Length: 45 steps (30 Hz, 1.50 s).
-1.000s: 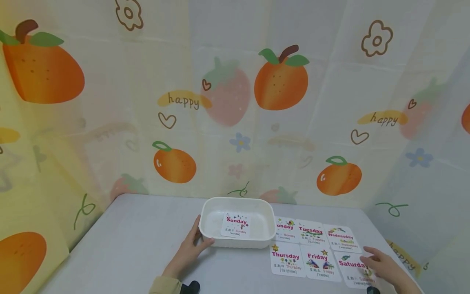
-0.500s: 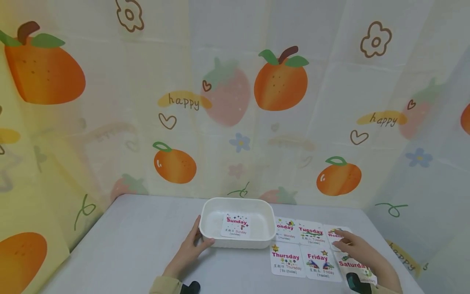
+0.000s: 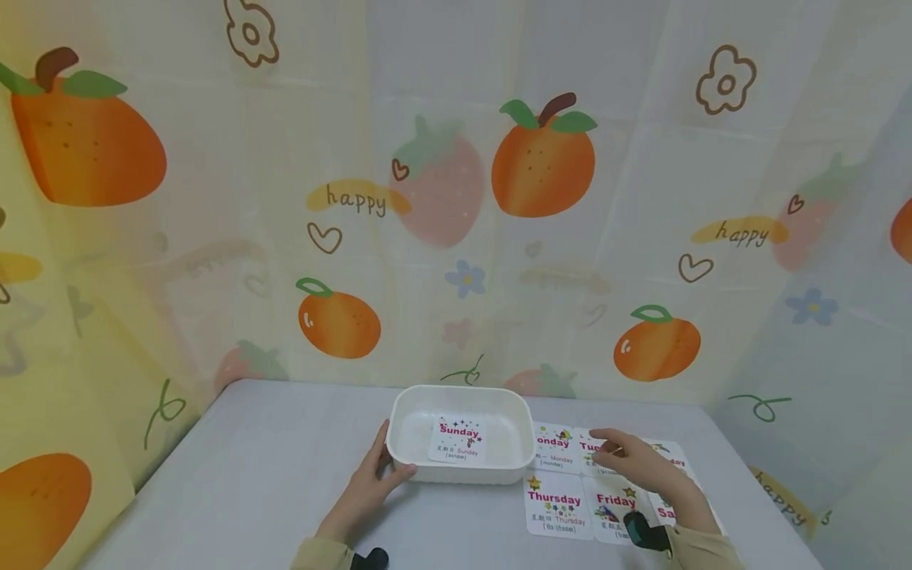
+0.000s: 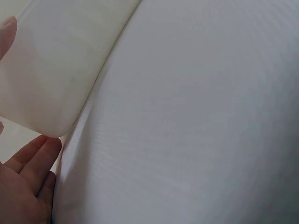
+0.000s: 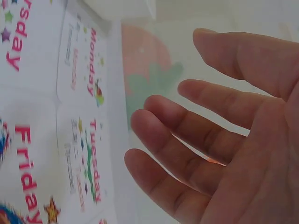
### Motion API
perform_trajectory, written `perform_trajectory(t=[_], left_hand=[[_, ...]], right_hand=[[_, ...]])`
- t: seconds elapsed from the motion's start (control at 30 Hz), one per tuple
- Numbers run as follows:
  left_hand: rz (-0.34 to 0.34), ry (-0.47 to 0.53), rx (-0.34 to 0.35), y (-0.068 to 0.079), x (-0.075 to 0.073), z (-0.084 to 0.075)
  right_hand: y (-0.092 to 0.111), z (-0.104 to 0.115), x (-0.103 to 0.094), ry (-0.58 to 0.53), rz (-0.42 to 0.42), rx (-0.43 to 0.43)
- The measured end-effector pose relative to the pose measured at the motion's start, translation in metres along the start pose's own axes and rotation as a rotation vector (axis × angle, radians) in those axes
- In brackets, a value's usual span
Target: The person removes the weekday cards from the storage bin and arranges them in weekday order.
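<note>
My left hand (image 3: 365, 484) holds the near left corner of a white plastic tray (image 3: 504, 453), thumb at the front rim and fingers along its left side. Inside the tray lies a Sunday card (image 3: 458, 440). Over the cards to the right hovers my right hand (image 3: 641, 463), fingers loosely spread and holding nothing, as the right wrist view shows. It partly covers the Tuesday card (image 5: 84, 163) and the Wednesday card (image 3: 673, 454) in the head view. The Monday card (image 3: 554, 449) is partly behind the tray. Thursday (image 3: 556, 504), Friday (image 3: 614, 495) and Saturday (image 3: 663, 511) cards form the near row.
A white-covered table (image 3: 235, 467) carries everything. Behind it hangs a curtain (image 3: 427, 317) printed with oranges and strawberries, close to the table's far edge. Black wrist straps (image 3: 644, 532) and beige sleeves (image 3: 701, 550) show on the arms.
My right hand has moved left from over the Saturday card, past Wednesday, to over the Tuesday card. The left hand, tray and cards have stayed in place.
</note>
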<state>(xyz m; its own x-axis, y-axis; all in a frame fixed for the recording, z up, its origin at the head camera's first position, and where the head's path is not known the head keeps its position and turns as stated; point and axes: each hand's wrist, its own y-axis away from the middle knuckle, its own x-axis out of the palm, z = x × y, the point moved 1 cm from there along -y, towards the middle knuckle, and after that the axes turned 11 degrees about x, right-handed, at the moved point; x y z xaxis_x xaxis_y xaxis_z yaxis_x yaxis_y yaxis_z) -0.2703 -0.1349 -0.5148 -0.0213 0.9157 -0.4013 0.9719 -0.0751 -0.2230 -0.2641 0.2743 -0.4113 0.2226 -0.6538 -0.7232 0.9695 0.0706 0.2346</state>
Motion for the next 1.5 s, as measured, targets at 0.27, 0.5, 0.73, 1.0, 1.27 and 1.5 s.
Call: perform_trajectory(t=[0.27,0.5,0.73,1.0,1.27,1.5], left_hand=[[-0.002,-0.001,-0.007,0.001,0.000,0.000],[0.002,0.006,0.000,0.002,-0.001,-0.001],[-0.008,-0.001,-0.003,0.003,-0.001,0.003],[-0.010,-0.003,-0.006,0.003,-0.001,0.003],[-0.010,0.017,0.021,0.003,-0.001,0.001],[-0.013,0.003,0.016,0.001,0.000,0.002]], right_hand=[[-0.018,0.024,0.022,-0.013,0.079,-0.179],[-0.030,0.043,0.042,-0.064,0.094,-0.221],[-0.041,0.063,0.059,-0.091,0.060,-0.221],[-0.053,0.079,0.078,-0.134,0.104,-0.248],[-0.065,0.087,0.092,-0.158,0.131,-0.246],[-0.075,0.095,0.100,-0.189,0.109,-0.257]])
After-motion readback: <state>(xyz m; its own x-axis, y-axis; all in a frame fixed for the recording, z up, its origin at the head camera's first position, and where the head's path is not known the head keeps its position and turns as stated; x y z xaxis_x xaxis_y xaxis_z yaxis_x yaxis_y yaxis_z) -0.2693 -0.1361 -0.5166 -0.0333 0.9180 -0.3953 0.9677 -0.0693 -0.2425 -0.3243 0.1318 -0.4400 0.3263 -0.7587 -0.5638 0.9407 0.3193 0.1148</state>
